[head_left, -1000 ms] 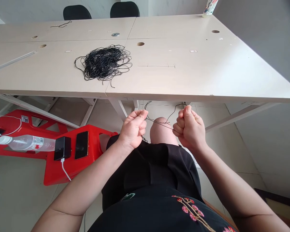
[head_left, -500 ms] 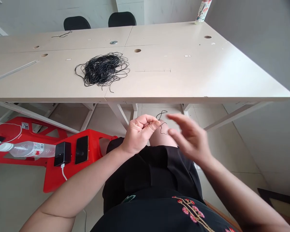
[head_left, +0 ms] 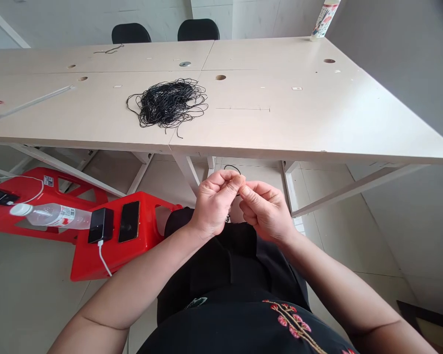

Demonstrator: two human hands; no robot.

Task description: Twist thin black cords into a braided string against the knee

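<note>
My left hand [head_left: 216, 201] pinches a thin black cord [head_left: 232, 167] between thumb and forefinger, above my lap. A loop of that cord curves up behind the fingertips. My right hand [head_left: 266, 206] meets it, thumb and forefinger pressed together at the same spot, so the two sets of fingertips touch. The part of the cord between the fingers is hidden. On the table [head_left: 299, 128] ahead lies a loose tangled heap of black cord [head_left: 170, 103], with a few ends trailing toward the front edge.
At my left, red plastic stools [head_left: 133, 255] carry a clear bottle [head_left: 59, 216] on its side, a black power bank [head_left: 100, 226] with a white cable and a phone [head_left: 129, 221]. Short cord pieces [head_left: 110, 50] lie far left on the table; a patterned bottle [head_left: 325, 19] stands far right.
My right hand has come in from the right, closing its spread fingers beside my left fingertips. The left hand keeps its pinch. The view has shifted slightly.
</note>
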